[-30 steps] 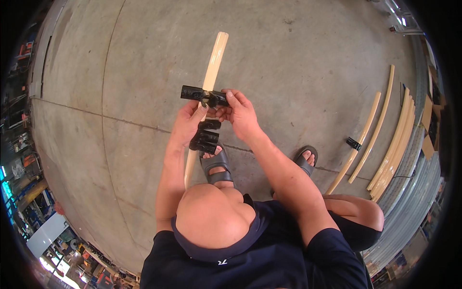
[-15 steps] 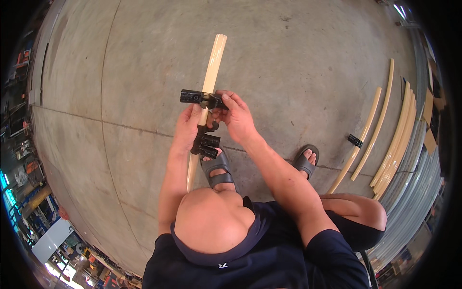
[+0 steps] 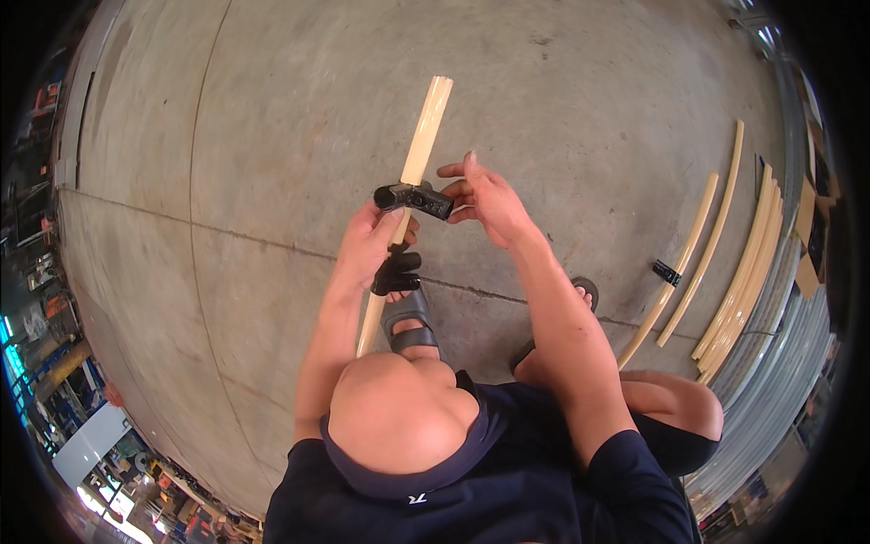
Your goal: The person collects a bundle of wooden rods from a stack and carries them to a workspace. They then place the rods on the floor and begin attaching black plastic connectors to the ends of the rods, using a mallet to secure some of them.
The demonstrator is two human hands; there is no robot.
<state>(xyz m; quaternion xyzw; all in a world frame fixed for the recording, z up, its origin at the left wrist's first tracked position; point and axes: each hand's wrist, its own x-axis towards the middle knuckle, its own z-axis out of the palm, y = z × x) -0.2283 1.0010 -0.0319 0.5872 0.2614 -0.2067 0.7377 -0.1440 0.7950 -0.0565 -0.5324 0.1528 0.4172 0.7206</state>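
A glossy cream pipe [image 3: 428,131] slants upward in front of me, its far end free. Around it sits a black pipe joint [image 3: 415,198] with short sockets sticking out sideways. My left hand [image 3: 365,245] is closed round the pipe just below that joint, its thumb against the joint's underside. Lower on the same pipe is a second black joint [image 3: 397,272], partly overlapped by the left hand. My right hand [image 3: 491,204] is open beside the upper joint's right socket, thumb and fingers apart; whether a fingertip touches the socket I cannot tell.
On the floor at right lie a cream pipe with a black joint [image 3: 666,272], another single pipe [image 3: 716,236] and a bundle of cream pipes [image 3: 743,272]. Grey metal tubes [image 3: 770,363] run alongside. My sandalled foot [image 3: 412,322] is under the lower joint. Cluttered shelving [image 3: 41,272] lines the far left.
My right hand has let go of the upper joint and moved right, fingers opening. The upper joint now sits turned on the pipe, and the pipe has shifted slightly right. My right foot has drawn nearer.
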